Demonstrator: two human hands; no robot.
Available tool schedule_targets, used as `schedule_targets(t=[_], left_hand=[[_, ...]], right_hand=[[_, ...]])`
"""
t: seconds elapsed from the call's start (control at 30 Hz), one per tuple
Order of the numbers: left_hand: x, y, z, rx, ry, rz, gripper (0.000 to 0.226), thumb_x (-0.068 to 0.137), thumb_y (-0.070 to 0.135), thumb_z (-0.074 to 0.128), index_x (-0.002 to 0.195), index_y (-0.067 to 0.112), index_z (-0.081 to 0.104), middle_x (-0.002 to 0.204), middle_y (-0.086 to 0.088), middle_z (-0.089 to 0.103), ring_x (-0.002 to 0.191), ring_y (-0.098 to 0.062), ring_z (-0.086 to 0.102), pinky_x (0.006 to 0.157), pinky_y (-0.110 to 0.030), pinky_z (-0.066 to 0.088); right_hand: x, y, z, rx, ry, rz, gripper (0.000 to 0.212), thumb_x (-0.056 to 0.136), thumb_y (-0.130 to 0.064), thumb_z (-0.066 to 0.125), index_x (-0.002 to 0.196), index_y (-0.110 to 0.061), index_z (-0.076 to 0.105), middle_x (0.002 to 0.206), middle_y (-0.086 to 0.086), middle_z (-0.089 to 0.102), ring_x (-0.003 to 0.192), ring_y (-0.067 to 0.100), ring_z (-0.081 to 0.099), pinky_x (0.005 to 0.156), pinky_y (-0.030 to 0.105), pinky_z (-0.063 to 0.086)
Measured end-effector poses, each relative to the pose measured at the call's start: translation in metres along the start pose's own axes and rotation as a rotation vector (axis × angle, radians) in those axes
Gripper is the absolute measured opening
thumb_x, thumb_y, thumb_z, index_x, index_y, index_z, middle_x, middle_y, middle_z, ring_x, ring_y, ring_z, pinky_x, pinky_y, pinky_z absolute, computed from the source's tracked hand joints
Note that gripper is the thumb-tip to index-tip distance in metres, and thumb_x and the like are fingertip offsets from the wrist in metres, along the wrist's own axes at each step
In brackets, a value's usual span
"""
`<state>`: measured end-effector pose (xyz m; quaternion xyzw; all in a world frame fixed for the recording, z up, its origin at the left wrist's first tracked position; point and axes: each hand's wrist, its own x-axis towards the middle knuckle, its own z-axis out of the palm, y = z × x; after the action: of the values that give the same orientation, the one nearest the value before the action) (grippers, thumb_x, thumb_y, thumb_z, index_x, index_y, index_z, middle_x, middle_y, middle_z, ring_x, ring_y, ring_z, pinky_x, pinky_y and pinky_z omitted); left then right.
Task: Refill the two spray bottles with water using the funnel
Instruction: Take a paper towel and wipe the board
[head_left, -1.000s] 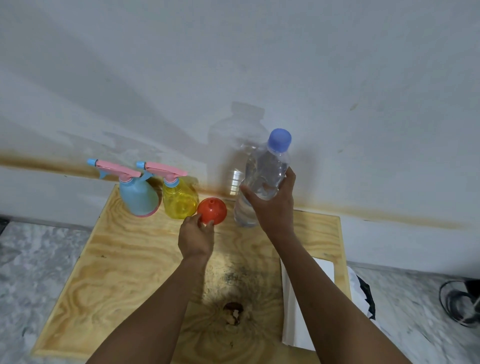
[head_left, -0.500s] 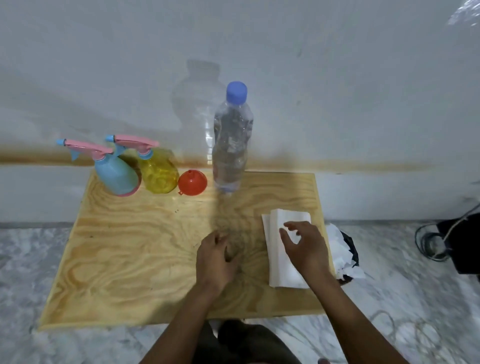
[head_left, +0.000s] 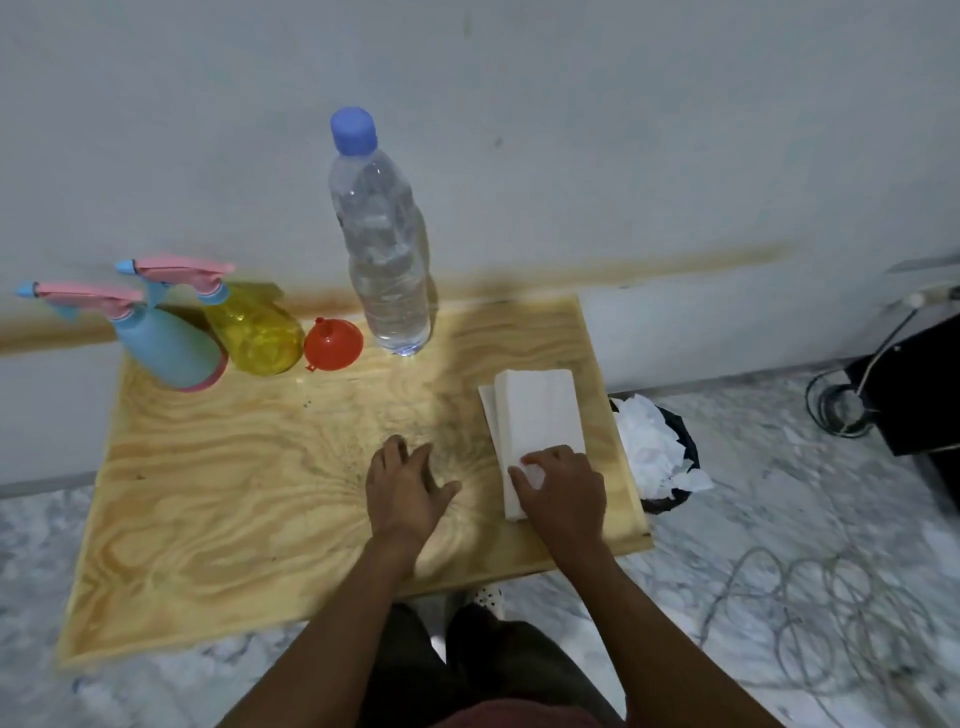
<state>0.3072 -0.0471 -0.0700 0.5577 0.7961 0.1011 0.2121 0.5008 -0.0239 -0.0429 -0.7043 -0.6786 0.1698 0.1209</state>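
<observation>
Plywood table (head_left: 218, 519): blue spray bottle (head_left: 166, 348), yellow spray bottle (head_left: 257, 332), funnel (head_left: 332, 344) and water bottle (head_left: 384, 249) line up at eleven to twelve o'clock — left hand (head_left: 408, 493) rests spread, right hand (head_left: 563, 491) pinches napkins (head_left: 540, 410) at three.

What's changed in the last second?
The right hand let go of the water bottle, drew back and pinches the paper tissues at their near end. The left hand left the funnel and rests open on the table. Funnel, blue spray bottle and yellow spray bottle stay put.
</observation>
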Motion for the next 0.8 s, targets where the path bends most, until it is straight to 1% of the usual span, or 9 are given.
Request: schedule_targets(t=[0.1,0.17,0.23,0.33,0.47,0.53,0.67,0.8], left_hand=[[0.000,0.001,0.000,-0.001,-0.018,-0.005,0.069,0.075,0.056,0.077,0.133,0.022,0.060,0.144,-0.012,0.040,0.131,-0.033,0.038,0.108,-0.043,0.038],[0.000,0.001,0.000,-0.013,-0.029,-0.010,0.069,0.076,0.055,0.077,0.134,0.022,0.059,0.146,-0.012,0.039,0.132,-0.032,0.036,0.109,-0.043,0.037],[-0.001,0.001,-0.001,-0.022,-0.036,-0.013,0.069,0.076,0.054,0.077,0.135,0.022,0.059,0.147,-0.012,0.037,0.134,-0.033,0.035,0.109,-0.043,0.036],[-0.001,0.001,-0.001,-0.033,-0.039,-0.020,0.069,0.076,0.054,0.076,0.136,0.023,0.058,0.149,-0.011,0.036,0.134,-0.031,0.034,0.110,-0.043,0.036],[-0.001,0.004,-0.003,-0.040,-0.053,-0.038,0.069,0.077,0.055,0.075,0.137,0.026,0.056,0.151,-0.008,0.032,0.136,-0.030,0.031,0.112,-0.043,0.035],[-0.001,0.004,-0.003,-0.039,-0.054,-0.038,0.070,0.077,0.055,0.075,0.137,0.026,0.056,0.150,-0.008,0.032,0.136,-0.030,0.031,0.112,-0.043,0.035],[-0.001,0.005,-0.005,-0.026,-0.055,-0.037,0.071,0.076,0.057,0.075,0.136,0.025,0.057,0.148,-0.009,0.035,0.134,-0.030,0.034,0.109,-0.042,0.038],[-0.001,0.006,-0.006,-0.013,-0.062,-0.036,0.071,0.076,0.057,0.075,0.137,0.024,0.057,0.147,-0.010,0.036,0.132,-0.031,0.035,0.108,-0.042,0.039]], right_hand=[[0.001,-0.001,0.001,0.009,0.016,0.002,0.019,0.088,-0.037,0.067,0.093,-0.022,0.077,0.097,0.000,0.071,0.087,0.024,0.065,0.074,0.038,0.048],[0.001,-0.002,0.000,0.034,0.021,0.019,0.018,0.090,-0.034,0.066,0.093,-0.020,0.077,0.098,0.001,0.072,0.087,0.024,0.065,0.074,0.037,0.047],[0.001,-0.003,-0.003,0.074,0.041,0.026,0.017,0.091,-0.032,0.066,0.093,-0.019,0.077,0.096,0.002,0.073,0.084,0.024,0.067,0.074,0.038,0.049],[0.002,-0.006,-0.014,0.195,0.129,0.043,0.015,0.092,-0.028,0.065,0.094,-0.018,0.076,0.091,-0.002,0.075,0.079,0.019,0.069,0.075,0.038,0.055],[0.008,-0.007,-0.033,0.317,0.235,0.043,0.010,0.093,-0.023,0.066,0.096,-0.017,0.075,0.088,-0.006,0.075,0.079,0.014,0.068,0.072,0.031,0.053],[0.011,-0.006,-0.038,0.342,0.245,0.043,0.012,0.094,-0.024,0.065,0.098,-0.018,0.073,0.090,-0.006,0.075,0.083,0.015,0.068,0.074,0.033,0.054],[0.016,-0.006,-0.051,0.390,0.286,0.031,0.016,0.096,-0.031,0.060,0.101,-0.021,0.071,0.091,-0.009,0.072,0.086,0.018,0.065,0.077,0.042,0.055],[0.020,-0.012,-0.072,0.463,0.371,-0.023,0.018,0.098,-0.029,0.060,0.105,-0.017,0.071,0.095,-0.003,0.073,0.090,0.017,0.065,0.082,0.041,0.055]])
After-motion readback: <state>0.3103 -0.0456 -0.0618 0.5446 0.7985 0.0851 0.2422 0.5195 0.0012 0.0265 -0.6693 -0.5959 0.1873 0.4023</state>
